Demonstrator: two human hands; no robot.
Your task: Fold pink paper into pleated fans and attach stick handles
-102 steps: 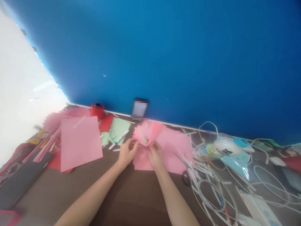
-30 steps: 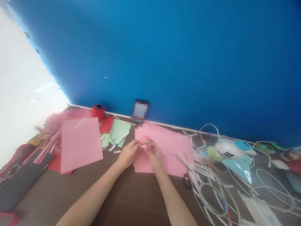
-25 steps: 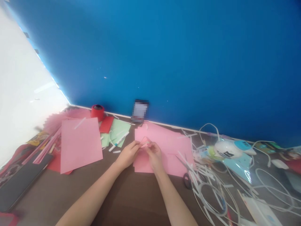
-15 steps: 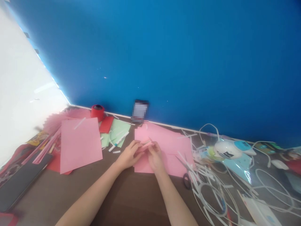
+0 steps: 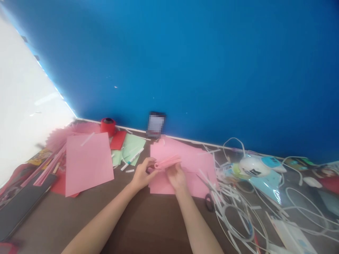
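Note:
Between my hands is a narrow pleated strip of pink paper, its layers fanning slightly at the right end. My left hand pinches the strip's left end between thumb and fingers. Under its right part, my right hand grips from below, the fingertips partly hidden by the folds. Several flat pink sheets lie on the dark table beneath both hands. Scissors with dark handles rest at the right edge of these sheets.
Left of my hands lie a pink sheet, a marker, green paper and a red tape roll. A phone-like device leans on the blue wall. White strips and cables, plus a white glue gun-like item, crowd the right.
The pink strip has turned so its folded edges show longer, reaching further right. My right hand has shifted from its end to underneath, and my left fingers have opened wider around the left end.

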